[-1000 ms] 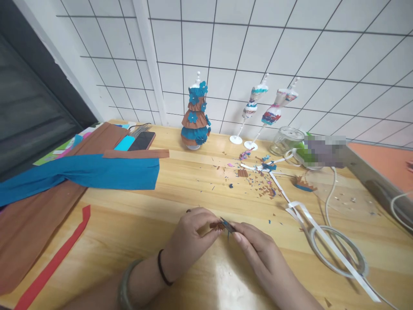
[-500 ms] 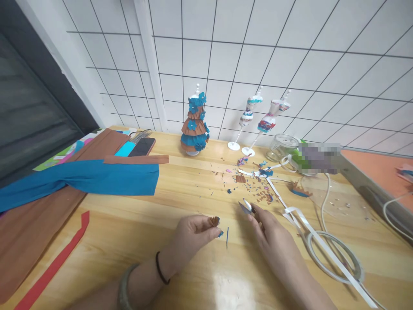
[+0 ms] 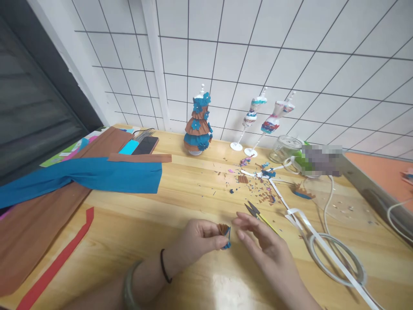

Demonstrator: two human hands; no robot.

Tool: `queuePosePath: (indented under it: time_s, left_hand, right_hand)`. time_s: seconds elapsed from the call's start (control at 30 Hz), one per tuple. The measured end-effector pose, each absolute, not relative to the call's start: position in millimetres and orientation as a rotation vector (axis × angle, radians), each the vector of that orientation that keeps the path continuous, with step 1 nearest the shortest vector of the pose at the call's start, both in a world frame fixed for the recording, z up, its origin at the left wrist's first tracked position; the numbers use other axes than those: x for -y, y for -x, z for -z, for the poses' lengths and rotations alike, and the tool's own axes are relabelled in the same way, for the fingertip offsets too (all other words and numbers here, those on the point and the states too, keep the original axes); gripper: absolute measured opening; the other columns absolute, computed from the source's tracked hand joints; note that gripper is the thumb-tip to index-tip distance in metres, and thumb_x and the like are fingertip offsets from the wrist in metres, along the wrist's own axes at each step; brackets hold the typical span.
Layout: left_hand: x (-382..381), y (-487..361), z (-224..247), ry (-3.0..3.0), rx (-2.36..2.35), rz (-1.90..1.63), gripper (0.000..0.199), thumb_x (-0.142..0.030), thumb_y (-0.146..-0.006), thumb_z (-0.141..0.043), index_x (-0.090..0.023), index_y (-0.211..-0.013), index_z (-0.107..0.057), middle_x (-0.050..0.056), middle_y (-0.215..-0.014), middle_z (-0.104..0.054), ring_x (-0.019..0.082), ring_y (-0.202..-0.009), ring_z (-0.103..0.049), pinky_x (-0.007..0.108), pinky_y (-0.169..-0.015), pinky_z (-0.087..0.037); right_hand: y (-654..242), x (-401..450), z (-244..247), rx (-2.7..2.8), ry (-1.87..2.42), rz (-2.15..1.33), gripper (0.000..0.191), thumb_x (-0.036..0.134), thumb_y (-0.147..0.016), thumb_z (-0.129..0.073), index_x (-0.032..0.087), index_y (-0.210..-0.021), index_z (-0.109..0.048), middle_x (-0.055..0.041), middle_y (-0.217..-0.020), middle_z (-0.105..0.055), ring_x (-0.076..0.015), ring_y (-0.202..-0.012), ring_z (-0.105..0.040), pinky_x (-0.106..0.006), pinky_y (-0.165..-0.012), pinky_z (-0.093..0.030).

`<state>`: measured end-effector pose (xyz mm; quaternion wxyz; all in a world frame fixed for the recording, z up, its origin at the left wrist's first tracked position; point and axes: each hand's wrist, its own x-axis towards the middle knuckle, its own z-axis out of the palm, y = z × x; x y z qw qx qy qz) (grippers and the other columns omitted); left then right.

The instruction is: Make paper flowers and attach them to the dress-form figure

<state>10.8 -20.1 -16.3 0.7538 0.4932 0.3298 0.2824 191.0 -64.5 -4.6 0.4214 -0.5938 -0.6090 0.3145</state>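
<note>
My left hand (image 3: 200,241) pinches a small pleated piece of brown and blue crepe paper (image 3: 223,228) between thumb and fingers, with its folds fanning upward. Just to the right, my right hand (image 3: 267,249) is open and holds nothing, its fingertips a short way from the paper. Thread snips (image 3: 255,209) with a yellow handle lie on the table beyond the right hand, which partly hides them. Further back stands a small dress form (image 3: 197,122) clothed in brown and blue paper tiers with blue flowers.
Paper scraps (image 3: 258,185) litter the table beyond the snips. Two wrapped white dress forms (image 3: 254,114) and a glass jar (image 3: 284,146) stand by the wall. On the right lies a tape roll (image 3: 314,258); blue crepe paper (image 3: 122,175), a phone (image 3: 146,145) and a red strip (image 3: 61,258) lie left.
My right hand has let go of the snips, which now lie on the table, and has opened near the paper. The thin blue strip on the table is no longer there.
</note>
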Motion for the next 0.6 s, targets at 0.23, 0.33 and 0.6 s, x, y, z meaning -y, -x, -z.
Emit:
queuePosePath:
  time_s: [0.23, 0.33, 0.6]
  left_hand:
    - [24, -12, 14, -1.160, -0.656, -0.551, 0.024, -0.035, -0.071, -0.063, -0.011, -0.069, -0.063, -0.002, -0.062, -0.046, 0.010, -0.061, -0.039, 0.022, -0.060, -0.030]
    - [25, -13, 16, -1.181, -0.669, -0.538, 0.025, -0.035, -0.072, -0.062, -0.011, -0.067, -0.060, -0.003, -0.060, -0.042, 0.009, -0.060, -0.036, 0.022, -0.058, -0.028]
    - [26, -12, 23, -1.244, -0.713, -0.515, 0.024, -0.034, -0.073, -0.061, -0.013, -0.063, -0.055, -0.005, -0.056, -0.034, 0.008, -0.056, -0.029, 0.022, -0.054, -0.024]
  right_hand:
    - [-178, 70, 6, 1.290, 1.357, -1.146, 0.034, 0.032, -0.078, -0.060, 0.023, -0.110, -0.057, -0.0051, -0.090, -0.064, -0.0169, -0.081, -0.059, -0.031, -0.076, -0.048]
    - [-178, 68, 6, 1.247, 1.341, -1.161, 0.032, 0.032, -0.076, -0.062, 0.023, -0.107, -0.059, -0.0045, -0.085, -0.064, -0.0167, -0.077, -0.058, -0.030, -0.073, -0.049]
    - [-176, 69, 4, 1.218, 1.351, -1.184, 0.030, 0.033, -0.078, -0.060, 0.021, -0.105, -0.057, -0.0032, -0.080, -0.059, -0.0161, -0.076, -0.056, -0.029, -0.072, -0.046]
